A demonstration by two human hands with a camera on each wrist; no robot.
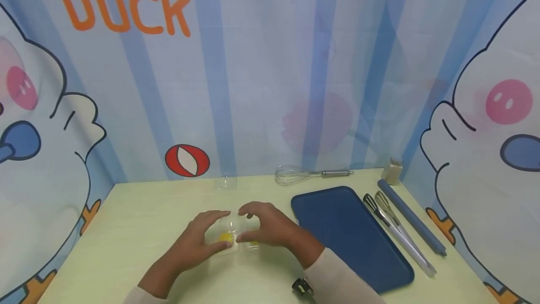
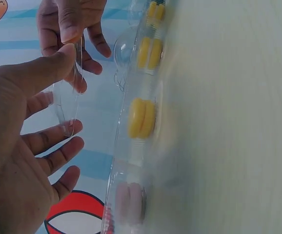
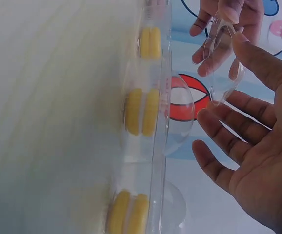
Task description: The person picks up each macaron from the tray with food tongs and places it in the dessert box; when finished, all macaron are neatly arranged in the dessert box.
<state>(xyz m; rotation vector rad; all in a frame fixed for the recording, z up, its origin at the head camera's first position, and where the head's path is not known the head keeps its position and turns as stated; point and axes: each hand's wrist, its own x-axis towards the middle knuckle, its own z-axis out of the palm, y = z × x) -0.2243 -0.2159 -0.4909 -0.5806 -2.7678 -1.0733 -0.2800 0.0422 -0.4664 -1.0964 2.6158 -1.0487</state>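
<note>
A thin clear plastic lid (image 2: pixel 69 105) is held up between both hands. My left hand (image 1: pixel 195 242) grips it between thumb and fingertips by its left side. On the opposite side my right hand (image 1: pixel 272 226) holds it the same way, thumb on one edge and fingers at the other. Beneath the hands, a clear plastic tray (image 3: pixel 158 156) rests on the table with yellow macarons (image 2: pixel 141 118) and a pink macaron (image 2: pixel 130 202) in it. Clear domes (image 3: pixel 180 117) rise from the tray. In the head view the fingers partly hide the tray.
To the right lies a dark blue tray (image 1: pixel 346 238), with metal tongs (image 1: pixel 401 233) and a blue-grey rod (image 1: pixel 413 219) beyond it. A whisk (image 1: pixel 303 175) and another clear plastic piece (image 1: pixel 225 183) lie along the back edge. A small beige block-like item (image 1: pixel 392 172) stands in the back right corner.
</note>
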